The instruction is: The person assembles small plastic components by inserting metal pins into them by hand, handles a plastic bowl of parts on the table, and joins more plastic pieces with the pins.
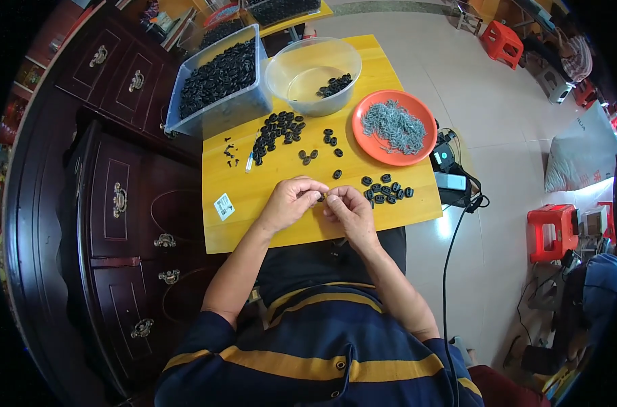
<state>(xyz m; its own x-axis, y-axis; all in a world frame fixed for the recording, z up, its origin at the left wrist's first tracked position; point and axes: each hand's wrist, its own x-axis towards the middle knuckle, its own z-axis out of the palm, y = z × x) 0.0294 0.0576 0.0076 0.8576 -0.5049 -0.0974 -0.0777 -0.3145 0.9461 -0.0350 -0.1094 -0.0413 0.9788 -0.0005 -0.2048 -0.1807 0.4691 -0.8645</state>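
Close to the table's front edge, my left hand (289,203) and my right hand (352,211) meet with fingertips pinched together. A small dark piece (321,199) shows between them, mostly covered by fingers. Loose black oval plastic pieces (337,174) lie just beyond my hands. More black oval pieces (386,190) form a group beside my right hand, and a larger spread of them (276,132) lies farther left. Past my right hand, a round orange-red plate (366,150) holds a heap of small grey metal parts that look like screws.
A bluish plastic bin (220,117) full of black pieces and a clear round bowl (291,85) stand at the table's far side. A white label (224,207) lies left. Dark wooden drawers (115,203) flank the table. A black cable (445,285) hangs at right.
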